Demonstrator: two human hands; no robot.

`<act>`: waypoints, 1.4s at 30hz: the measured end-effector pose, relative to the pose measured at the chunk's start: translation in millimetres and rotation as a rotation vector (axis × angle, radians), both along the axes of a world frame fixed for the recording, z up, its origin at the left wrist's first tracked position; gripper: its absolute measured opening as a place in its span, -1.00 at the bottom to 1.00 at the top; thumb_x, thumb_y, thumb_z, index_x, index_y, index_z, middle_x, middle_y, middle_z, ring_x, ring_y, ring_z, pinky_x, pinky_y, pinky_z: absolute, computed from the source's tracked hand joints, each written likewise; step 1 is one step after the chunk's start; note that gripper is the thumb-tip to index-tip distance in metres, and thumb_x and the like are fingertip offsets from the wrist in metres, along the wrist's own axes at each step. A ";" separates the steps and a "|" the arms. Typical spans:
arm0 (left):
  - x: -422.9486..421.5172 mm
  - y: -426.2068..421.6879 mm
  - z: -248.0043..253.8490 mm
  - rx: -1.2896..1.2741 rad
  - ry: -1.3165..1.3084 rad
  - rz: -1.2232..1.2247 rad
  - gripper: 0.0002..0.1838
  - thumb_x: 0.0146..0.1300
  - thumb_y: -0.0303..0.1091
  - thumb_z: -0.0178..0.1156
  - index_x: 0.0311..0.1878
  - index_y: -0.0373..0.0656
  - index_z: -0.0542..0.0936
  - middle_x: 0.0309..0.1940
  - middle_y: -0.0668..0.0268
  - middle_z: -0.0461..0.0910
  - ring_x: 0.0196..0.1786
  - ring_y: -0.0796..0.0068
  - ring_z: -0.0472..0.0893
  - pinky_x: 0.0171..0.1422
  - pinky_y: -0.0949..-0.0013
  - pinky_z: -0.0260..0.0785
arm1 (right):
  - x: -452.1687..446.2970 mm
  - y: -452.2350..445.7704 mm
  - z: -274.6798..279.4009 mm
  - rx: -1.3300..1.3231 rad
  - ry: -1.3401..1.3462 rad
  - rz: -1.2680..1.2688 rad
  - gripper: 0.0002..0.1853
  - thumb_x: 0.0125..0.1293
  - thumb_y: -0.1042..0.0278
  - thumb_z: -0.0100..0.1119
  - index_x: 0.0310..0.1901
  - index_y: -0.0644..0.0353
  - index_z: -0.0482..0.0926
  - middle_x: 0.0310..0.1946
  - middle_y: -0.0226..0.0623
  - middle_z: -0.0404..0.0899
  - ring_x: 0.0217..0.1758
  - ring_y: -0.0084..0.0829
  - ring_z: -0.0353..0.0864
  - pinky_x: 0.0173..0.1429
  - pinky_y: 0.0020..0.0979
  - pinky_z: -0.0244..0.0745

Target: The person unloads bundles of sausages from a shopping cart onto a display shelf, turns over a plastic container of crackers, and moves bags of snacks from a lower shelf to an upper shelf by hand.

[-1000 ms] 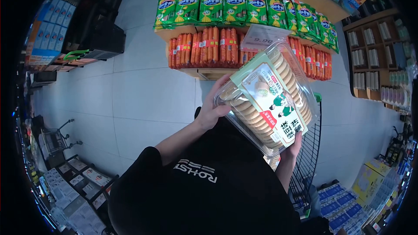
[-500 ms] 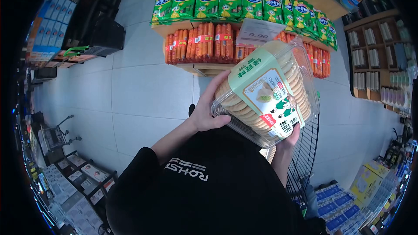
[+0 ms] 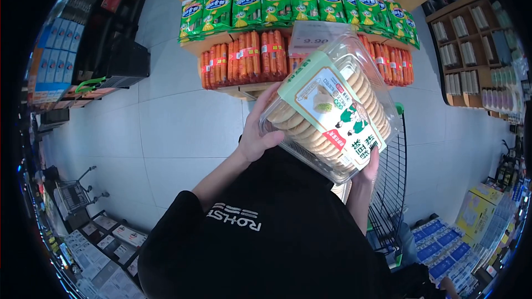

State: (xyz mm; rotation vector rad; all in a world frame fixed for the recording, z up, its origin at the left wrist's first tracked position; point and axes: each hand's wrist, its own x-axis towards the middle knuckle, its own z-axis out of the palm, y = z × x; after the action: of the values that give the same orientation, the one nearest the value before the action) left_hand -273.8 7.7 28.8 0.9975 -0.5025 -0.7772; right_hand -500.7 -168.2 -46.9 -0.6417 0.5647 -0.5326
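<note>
A clear plastic box of round pastries (image 3: 332,111) with a green and white label is held tilted in front of my chest. My left hand (image 3: 258,133) grips its left end, thumb on the near edge. Around the lower right end, my right hand (image 3: 367,170) is closed, fingertips over the label. Beyond the box, orange-red sausage packs (image 3: 244,55) stand on the shelf below green snack bags (image 3: 274,5). The box partly covers a price sign (image 3: 316,36).
A black wire shopping cart (image 3: 390,182) stands beside me at the right. Another cart (image 3: 72,194) is at the far left. Wooden shelving (image 3: 465,50) is at the right, and dark crates (image 3: 126,58) at the left. Blue packs (image 3: 443,246) lie at the lower right.
The box has tipped back after its side label turned into view, and has shifted slightly left with both hands. The camera view has moved a little.
</note>
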 end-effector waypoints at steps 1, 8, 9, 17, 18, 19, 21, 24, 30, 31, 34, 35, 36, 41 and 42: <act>1.2 -1.5 -2.5 -0.011 0.028 0.019 0.05 -0.04 -0.01 0.36 0.38 -0.32 -0.01 0.29 0.10 0.17 0.34 0.32 0.22 0.41 0.27 0.04 | 1.9 1.1 2.7 0.006 0.021 -0.008 -0.37 0.39 -0.01 -0.23 0.31 0.32 0.09 0.24 -0.03 0.29 0.25 -0.14 0.37 0.31 -0.15 0.28; 1.3 -10.1 -19.8 0.026 0.174 0.057 -0.09 0.01 -0.17 0.28 0.34 -0.38 0.05 0.25 0.09 0.25 0.32 0.31 0.27 0.39 0.29 0.07 | 8.2 16.5 8.5 0.101 0.054 -0.036 -0.41 0.43 0.02 -0.29 0.31 0.32 0.09 0.24 -0.03 0.28 0.25 -0.15 0.35 0.30 -0.18 0.29; 0.3 -12.1 -20.6 0.032 0.164 0.050 -0.10 0.02 -0.18 0.27 0.35 -0.37 0.05 0.25 0.09 0.25 0.32 0.32 0.27 0.39 0.29 0.07 | 6.2 21.0 5.2 0.123 0.083 -0.032 -0.41 0.43 0.03 -0.30 0.31 0.32 0.08 0.25 -0.03 0.26 0.26 -0.15 0.34 0.30 -0.18 0.28; -14.7 -48.7 -43.3 0.256 0.056 -0.226 -0.13 0.10 -0.16 0.27 0.36 -0.32 0.04 0.27 0.10 0.23 0.32 0.35 0.26 0.37 0.27 0.09 | -36.0 19.3 -20.2 0.273 0.264 -0.206 -0.44 0.41 0.07 -0.19 0.28 0.31 0.15 0.22 -0.06 0.31 0.24 -0.18 0.37 0.29 -0.18 0.29; -16.8 -54.3 -50.8 0.316 0.021 -0.295 -0.12 0.11 -0.14 0.27 0.37 -0.31 0.04 0.28 0.09 0.22 0.32 0.33 0.26 0.36 0.26 0.11 | -41.2 18.0 -16.7 0.302 0.332 -0.241 -0.43 0.40 0.05 -0.16 0.28 0.30 0.16 0.22 -0.07 0.32 0.24 -0.20 0.36 0.31 -0.20 0.26; -18.6 -58.9 -62.3 0.373 -0.018 -0.362 -0.12 0.12 -0.12 0.28 0.37 -0.31 0.03 0.29 0.09 0.21 0.32 0.31 0.25 0.35 0.24 0.14 | -57.0 15.9 -32.5 0.278 0.263 -0.241 -0.43 0.40 0.05 -0.17 0.29 0.29 0.15 0.23 -0.09 0.31 0.25 -0.20 0.36 0.32 -0.20 0.25; -26.7 -61.5 -76.1 0.486 -0.108 -0.451 -0.16 0.17 -0.12 0.26 0.37 -0.29 0.07 0.28 0.05 0.21 0.31 0.24 0.28 0.25 0.24 0.28 | -87.2 17.5 -53.2 0.303 0.274 -0.312 -0.43 0.41 0.02 -0.21 0.30 0.26 0.15 0.24 -0.11 0.30 0.26 -0.19 0.34 0.32 -0.17 0.25; -29.6 -49.9 -96.6 0.622 -0.127 -0.581 -0.22 0.21 -0.12 0.22 0.36 -0.28 0.11 0.27 0.04 0.22 0.28 0.23 0.32 0.18 0.27 0.35 | -115.8 20.7 -58.3 0.328 0.309 -0.408 -0.41 0.41 -0.01 -0.23 0.32 0.23 0.13 0.26 -0.16 0.29 0.28 -0.20 0.31 0.35 -0.16 0.20; -35.1 -8.6 -141.6 0.805 -0.127 -0.550 -0.30 0.21 -0.12 0.22 0.31 -0.27 0.23 0.15 -0.02 0.36 0.10 0.27 0.50 0.12 0.35 0.38 | -166.3 -9.2 -152.0 0.296 0.404 -0.627 -0.46 0.38 0.08 -0.11 0.28 0.25 0.20 0.20 -0.21 0.37 0.23 -0.26 0.38 0.28 -0.22 0.30; -37.2 -4.6 -143.0 0.837 -0.137 -0.545 -0.31 0.21 -0.12 0.22 0.31 -0.28 0.24 0.14 -0.03 0.37 0.08 0.28 0.51 0.11 0.37 0.38 | -166.9 -20.4 -164.1 0.343 0.475 -0.650 -0.47 0.37 0.11 -0.05 0.27 0.22 0.22 0.16 -0.22 0.40 0.19 -0.28 0.41 0.25 -0.23 0.34; -43.1 3.7 -139.5 0.938 -0.130 -0.535 -0.32 0.21 -0.14 0.21 0.31 -0.27 0.24 0.15 -0.03 0.37 0.07 0.29 0.51 0.10 0.37 0.39 | -164.3 -52.3 -208.5 0.396 0.617 -0.586 -0.40 0.31 -0.03 -0.01 0.27 0.18 0.24 0.16 -0.17 0.38 0.15 -0.25 0.41 0.21 -0.21 0.33; -44.7 7.2 -136.0 0.962 -0.133 -0.524 -0.32 0.21 -0.14 0.21 0.31 -0.26 0.24 0.15 -0.03 0.37 0.07 0.29 0.51 0.11 0.36 0.38 | -163.8 -60.6 -221.8 0.414 0.608 -0.575 -0.39 0.30 -0.04 0.01 0.27 0.17 0.24 0.17 -0.16 0.37 0.16 -0.24 0.40 0.22 -0.18 0.32; -45.7 9.4 -132.7 0.982 -0.139 -0.510 -0.33 0.21 -0.14 0.21 0.31 -0.26 0.24 0.15 -0.03 0.37 0.07 0.30 0.51 0.11 0.36 0.38 | -160.9 -71.0 -234.9 0.429 0.596 -0.562 -0.38 0.29 -0.05 0.02 0.27 0.16 0.25 0.17 -0.15 0.36 0.17 -0.22 0.38 0.22 -0.15 0.31; -55.7 41.9 -127.6 1.143 -0.107 -0.424 -0.33 0.20 -0.13 0.21 0.31 -0.22 0.26 0.15 -0.05 0.39 0.08 0.28 0.51 0.13 0.32 0.37 | -158.8 -93.1 -292.2 0.484 0.530 -0.522 -0.33 0.25 -0.05 0.09 0.29 0.13 0.21 0.24 -0.14 0.27 0.25 -0.15 0.27 0.30 -0.03 0.20; -58.2 48.6 -125.9 1.178 -0.094 -0.412 -0.33 0.20 -0.13 0.21 0.31 -0.22 0.26 0.14 -0.05 0.39 0.08 0.28 0.51 0.14 0.32 0.37 | -158.3 -94.9 -303.4 0.498 0.522 -0.520 -0.32 0.24 -0.04 0.11 0.29 0.15 0.21 0.24 -0.14 0.26 0.25 -0.14 0.27 0.31 -0.04 0.19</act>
State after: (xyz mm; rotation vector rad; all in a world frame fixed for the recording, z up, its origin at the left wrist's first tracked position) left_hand -332.0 56.3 -97.1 2.0562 -0.3012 -1.4597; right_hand -659.0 -263.1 -350.4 -0.1390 1.3297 -0.6776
